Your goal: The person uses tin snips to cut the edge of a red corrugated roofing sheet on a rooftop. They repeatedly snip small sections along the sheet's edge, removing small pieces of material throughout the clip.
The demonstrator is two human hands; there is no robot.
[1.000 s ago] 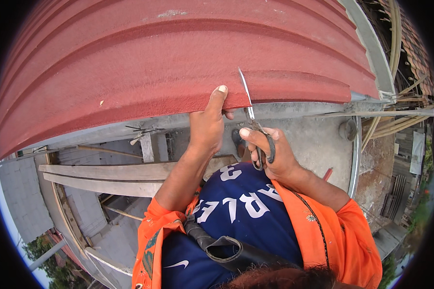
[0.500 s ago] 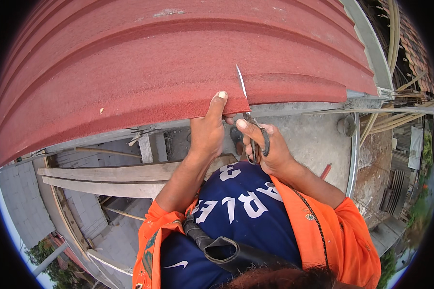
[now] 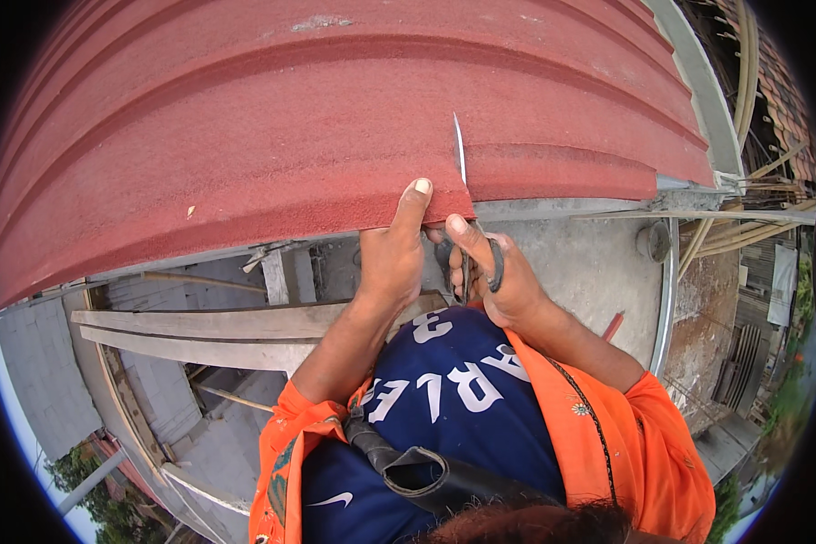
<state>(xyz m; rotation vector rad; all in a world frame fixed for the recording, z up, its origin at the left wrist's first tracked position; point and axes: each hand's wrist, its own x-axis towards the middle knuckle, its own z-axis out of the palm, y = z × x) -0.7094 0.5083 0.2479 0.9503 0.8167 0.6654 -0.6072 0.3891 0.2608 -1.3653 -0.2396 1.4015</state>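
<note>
A red ribbed roofing sheet (image 3: 272, 136) spreads across the upper part of the view, its near edge facing me. My left hand (image 3: 395, 245) grips that edge, thumb pressed flat on top and fingers underneath. Close beside it, my right hand (image 3: 503, 276) is wrapped round the dark loop handles of a pair of scissors (image 3: 460, 150). One long, bright blade lies above the sheet, pointing away from me; the other blade is hidden below. A slit runs in from the edge along the blade, and the sheet's left side hangs slightly lower there.
Beneath the sheet's edge runs a grey concrete beam (image 3: 553, 207). Long wooden planks (image 3: 199, 325) lie lower at the left, above grey block walls. A bucket (image 3: 653, 239) stands on the floor below at right. Bamboo poles (image 3: 748, 231) and a tiled roof (image 3: 780, 91) are farther right.
The scissors' blade has slid a little farther into the sheet and swung more upright, its tip shifting right. Both hands stay close together, the left thumb slightly nearer the edge.
</note>
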